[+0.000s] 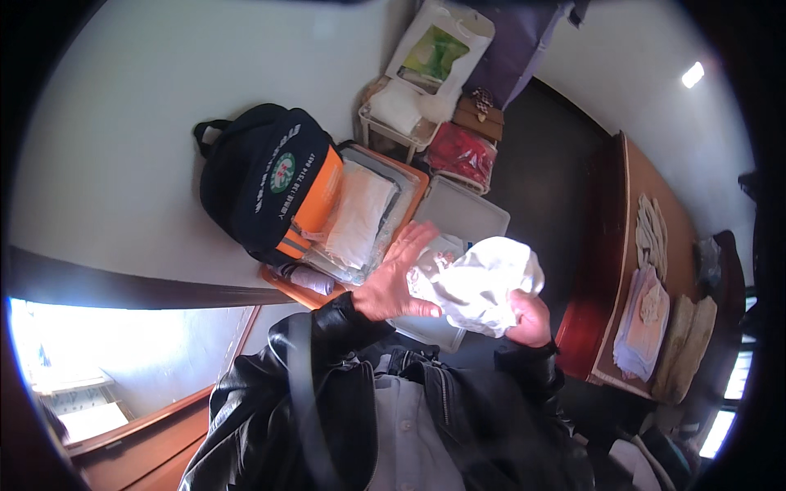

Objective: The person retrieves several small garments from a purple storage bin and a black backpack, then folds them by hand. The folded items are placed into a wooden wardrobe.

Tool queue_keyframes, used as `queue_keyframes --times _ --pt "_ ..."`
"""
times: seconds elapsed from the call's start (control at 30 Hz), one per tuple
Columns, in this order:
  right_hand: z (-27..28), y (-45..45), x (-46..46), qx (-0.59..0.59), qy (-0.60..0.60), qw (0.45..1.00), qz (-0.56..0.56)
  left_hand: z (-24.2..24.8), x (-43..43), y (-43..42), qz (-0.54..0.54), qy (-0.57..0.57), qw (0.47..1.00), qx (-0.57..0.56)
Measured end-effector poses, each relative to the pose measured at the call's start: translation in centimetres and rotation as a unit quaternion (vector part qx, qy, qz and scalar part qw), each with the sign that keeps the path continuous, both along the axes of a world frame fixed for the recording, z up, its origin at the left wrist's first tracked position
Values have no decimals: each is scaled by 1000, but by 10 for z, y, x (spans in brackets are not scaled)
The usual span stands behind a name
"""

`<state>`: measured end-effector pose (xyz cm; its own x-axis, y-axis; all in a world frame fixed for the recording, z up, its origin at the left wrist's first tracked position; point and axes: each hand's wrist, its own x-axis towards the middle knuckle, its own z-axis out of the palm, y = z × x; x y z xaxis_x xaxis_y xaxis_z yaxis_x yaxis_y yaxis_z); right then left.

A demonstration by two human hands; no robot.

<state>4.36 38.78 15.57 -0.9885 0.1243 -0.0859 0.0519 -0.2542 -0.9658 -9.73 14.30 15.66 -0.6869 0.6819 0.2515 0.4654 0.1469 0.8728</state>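
A white cloth item point(482, 282), with a pinkish patterned part at its left, is held up in front of me. My right hand point(529, 319) grips its lower right edge. My left hand point(396, 273) is beside the cloth's left side, fingers spread and thumb apart; whether it touches the cloth is not plain. Beneath the cloth lies a grey-white plastic box or lid point(463, 205). To the left, a folded white cloth point(362, 212) lies on a clear-topped container with an orange rim point(419, 190).
A black and orange backpack point(264, 178) leans by the wall. A small white rack point(399, 135), a red plastic-wrapped package point(462, 156) and a brown bag point(479, 116) stand beyond. At right, a wooden surface point(666, 202) bears folded cloths point(642, 325). A rolled lilac cloth point(312, 279) lies at lower left.
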Motion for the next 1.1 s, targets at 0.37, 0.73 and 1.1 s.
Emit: queue_keyframes --times 0.37,0.73,1.1 --pt "-3 -81 -76 13 -60 970 235 15 51 -82 43 -393 893 214" --pt "-48 -174 -71 -47 -167 941 290 16 119 -220 178 -377 906 69" --pt "-235 -158 -238 292 -338 895 -15 -2 199 -341 275 -367 882 107"
